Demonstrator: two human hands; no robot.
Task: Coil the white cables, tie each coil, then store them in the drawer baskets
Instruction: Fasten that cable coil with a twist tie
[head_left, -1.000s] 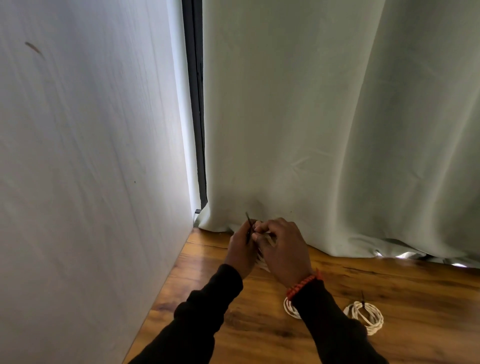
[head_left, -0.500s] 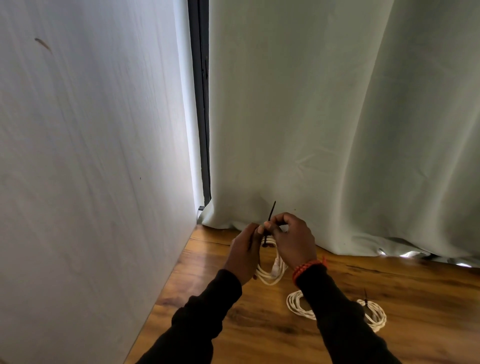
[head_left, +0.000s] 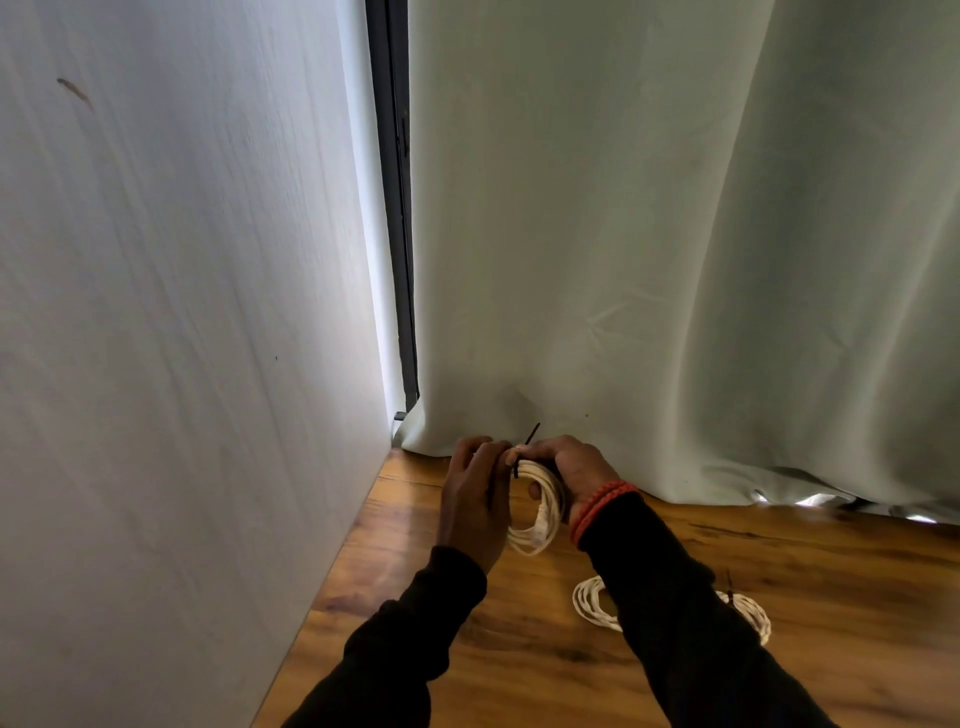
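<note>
On my left stands a big white wall (head_left: 171, 338). It has a small dark mark (head_left: 75, 93) high up. In front of me hangs a long, pale green curtain (head_left: 649, 234) with soft folds. Its bottom edge touches the wooden table top (head_left: 831, 597), which is brown with dark streaks and a bit shiny. Between the wall and the curtain I see a thin dark window frame (head_left: 397, 208) going up and down. Bright daylight shines along that gap. More light peeks out under the curtain on the right (head_left: 810, 500).
</note>
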